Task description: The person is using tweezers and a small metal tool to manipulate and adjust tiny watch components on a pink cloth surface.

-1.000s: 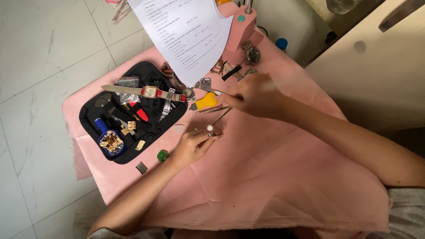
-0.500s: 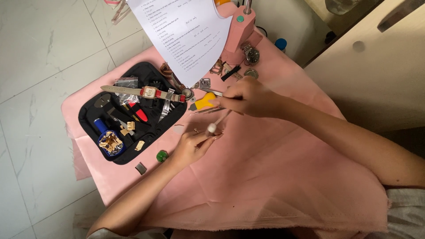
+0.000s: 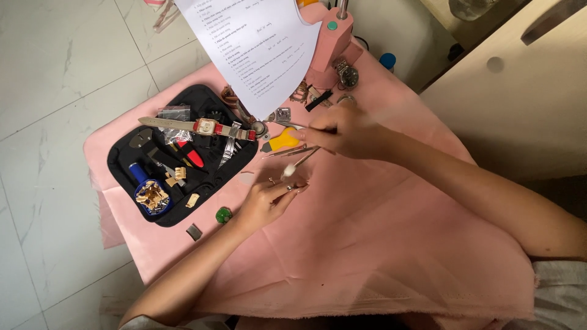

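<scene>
From the head view I see a black tool tray (image 3: 122,160) lying open on the pink cloth (image 3: 379,244). In it lie a watch with a red square case and pale strap (image 3: 205,127), a red-handled tool (image 3: 194,159), a blue cylinder (image 3: 138,172), a small round dish of gold-coloured bits (image 3: 152,197) and several metal pieces I cannot tell apart. Just outside the tray sit a small green piece (image 3: 224,214) and a grey metal piece (image 3: 194,231). My left hand (image 3: 269,198) rests on the cloth just right of the tray, fingers curled in, pinching a small pale part (image 3: 287,173) between fingertips; what the part is I cannot make out. My right hand (image 3: 345,131) hovers above it, closed around a thin stick tool (image 3: 302,160) whose tip meets that part. A yellow-handled tool (image 3: 282,140) lies beside my right hand. A printed sheet (image 3: 257,49) hangs over a pink stand (image 3: 333,40), with a round wristwatch (image 3: 348,74) beside its base.
</scene>
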